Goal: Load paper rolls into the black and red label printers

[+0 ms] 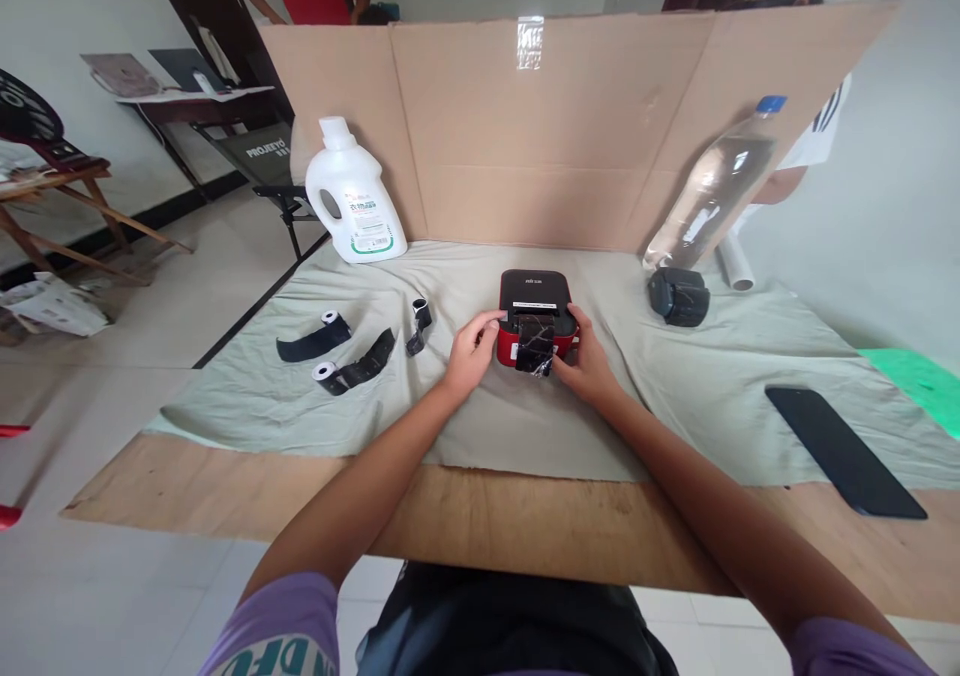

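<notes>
A small red and black printer [535, 296] sits in the middle of the cloth-covered table. A black strip of paper [534, 344] hangs out of its front slot. My left hand [472, 349] grips the printer's left side, thumb on its top edge. My right hand [587, 359] holds the right side, its fingers close to the strip's crumpled end. Three small rolls with black paper tails lie to the left: one [313, 340], a second [352, 367] and a third [418, 323].
A white detergent bottle [352, 196] stands at the back left, a clear plastic bottle [712, 191] leans at the back right. A second black device [679, 296] lies by it. A dark phone [844, 448] lies near the right. Cardboard [555, 126] walls the back. The grey-green cloth [720, 386] covers the table.
</notes>
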Demonstrator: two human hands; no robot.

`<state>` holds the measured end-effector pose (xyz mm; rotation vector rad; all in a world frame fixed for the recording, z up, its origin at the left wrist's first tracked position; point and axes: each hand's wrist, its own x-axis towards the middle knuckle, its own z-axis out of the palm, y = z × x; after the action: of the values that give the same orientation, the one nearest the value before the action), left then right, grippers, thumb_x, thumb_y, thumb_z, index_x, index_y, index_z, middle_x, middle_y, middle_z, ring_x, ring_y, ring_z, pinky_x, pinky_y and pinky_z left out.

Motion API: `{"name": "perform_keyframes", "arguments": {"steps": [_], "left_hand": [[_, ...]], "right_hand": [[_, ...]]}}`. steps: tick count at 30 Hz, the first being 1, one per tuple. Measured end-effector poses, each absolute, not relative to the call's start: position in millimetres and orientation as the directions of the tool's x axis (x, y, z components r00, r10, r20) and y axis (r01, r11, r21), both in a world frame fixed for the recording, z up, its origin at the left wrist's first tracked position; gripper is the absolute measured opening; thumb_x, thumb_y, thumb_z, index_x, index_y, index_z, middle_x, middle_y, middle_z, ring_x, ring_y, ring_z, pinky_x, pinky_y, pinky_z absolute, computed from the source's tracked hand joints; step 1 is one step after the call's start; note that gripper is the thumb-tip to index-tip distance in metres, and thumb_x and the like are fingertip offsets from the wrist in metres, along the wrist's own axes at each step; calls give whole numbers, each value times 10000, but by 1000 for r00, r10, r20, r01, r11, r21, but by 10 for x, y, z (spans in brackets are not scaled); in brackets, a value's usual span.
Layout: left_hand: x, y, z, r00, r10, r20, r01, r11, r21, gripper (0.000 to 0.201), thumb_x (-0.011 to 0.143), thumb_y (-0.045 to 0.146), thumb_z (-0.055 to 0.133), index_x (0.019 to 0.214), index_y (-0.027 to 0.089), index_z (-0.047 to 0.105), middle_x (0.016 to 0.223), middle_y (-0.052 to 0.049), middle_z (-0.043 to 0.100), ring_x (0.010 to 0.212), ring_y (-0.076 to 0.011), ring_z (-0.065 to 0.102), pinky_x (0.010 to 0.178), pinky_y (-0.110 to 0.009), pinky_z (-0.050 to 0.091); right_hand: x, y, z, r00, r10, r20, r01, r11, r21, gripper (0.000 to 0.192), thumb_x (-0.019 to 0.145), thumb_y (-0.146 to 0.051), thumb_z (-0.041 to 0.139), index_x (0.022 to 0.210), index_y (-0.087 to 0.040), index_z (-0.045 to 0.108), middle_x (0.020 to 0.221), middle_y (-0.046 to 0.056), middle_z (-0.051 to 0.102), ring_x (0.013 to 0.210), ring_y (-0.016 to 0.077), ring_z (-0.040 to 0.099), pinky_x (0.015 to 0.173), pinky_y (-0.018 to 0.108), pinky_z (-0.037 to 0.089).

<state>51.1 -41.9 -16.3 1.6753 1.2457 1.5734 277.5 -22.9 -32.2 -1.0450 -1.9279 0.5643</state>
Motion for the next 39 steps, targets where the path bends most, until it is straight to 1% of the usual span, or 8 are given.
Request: {"name": "perform_keyframes", "arguments": {"steps": [9, 15, 19, 22, 28, 33, 37, 39], "left_hand": [[525, -235, -187, -102, 910, 401, 240, -369, 898, 414, 978, 516, 474, 802, 189, 655, 618, 20, 536, 610, -129, 500, 634, -230, 438], [569, -410, -205, -119, 884, 452, 309, -399, 863, 408, 1008, 481, 426, 1131, 196, 691, 665, 19, 576, 627, -134, 507, 652, -235, 427], [555, -422, -214, -122, 882, 455, 279, -409, 869, 443, 1005, 503, 424, 1134, 185, 705, 745, -9, 641, 697, -149, 564, 692, -245, 466], [542, -396, -221, -125, 889, 440, 268, -397, 878, 464, 999, 526, 425, 1136, 188, 712, 720, -7, 637, 679, -155, 568, 694, -258, 479], [529, -367, -224, -126, 888, 442, 234, -406, 883, 458, 999, 516, 424, 1129, 189, 717, 839, -31, 695, 760, -166, 607, 758, -265, 497], [520, -354, -209, -112, 883, 457, 234, -423, 875, 429, 1003, 477, 426, 1140, 189, 713, 935, -33, 721, 809, -161, 624, 794, -257, 499], [510, -351, -217, -95, 888, 450, 224, -422, 879, 437, 1006, 469, 418, 1153, 178, 709, 847, -28, 702, 723, -149, 595, 735, -255, 497], [506, -356, -220, -89, 895, 437, 215, -411, 886, 447, 1007, 474, 415, 1170, 175, 705, 785, -22, 684, 686, -148, 585, 717, -262, 504]], "right_hand": [[2729, -267, -230, -220, 862, 457, 472, 504, -723, 850, 758, -286, 668, 1509, -233, 273, 1201, 109, 625, 807, 178, 615, 789, 363, 562], [2749, -280, -258, -230, 862, 452, 468, 506, -725, 908, 807, -338, 655, 1581, -208, 198, 1271, 149, 614, 905, 216, 637, 831, 399, 560], [2777, -267, -270, -227, 862, 454, 482, 504, -716, 966, 818, -371, 660, 1618, -234, 137, 1257, 135, 619, 928, 226, 639, 838, 418, 567], [2796, -247, -261, -222, 836, 502, 485, 541, -687, 950, 801, -372, 685, 1613, -272, 201, 1307, 122, 580, 976, 229, 625, 827, 394, 578], [2848, -303, -212, -237, 799, 552, 419, 597, -684, 687, 896, -373, 584, 1548, -313, 375, 1495, 105, 465, 1117, 241, 600, 851, 397, 578], [2850, -232, 77, -126, 771, 625, 437, 608, -663, 411, 965, -352, 467, 1327, -254, 633, 1346, 102, 626, 1095, 243, 641, 923, 422, 544], [2663, 213, 526, -324, 864, 386, 618, 501, -605, 324, 924, -223, 481, 1101, -186, 749, 1032, 87, 763, 943, 230, 702, 867, 366, 548], [2491, 492, 720, -491, 849, 195, 721, 522, -455, 337, 851, -99, 502, 1037, -176, 773, 1017, 79, 773, 974, 234, 705, 910, 352, 526]]}}
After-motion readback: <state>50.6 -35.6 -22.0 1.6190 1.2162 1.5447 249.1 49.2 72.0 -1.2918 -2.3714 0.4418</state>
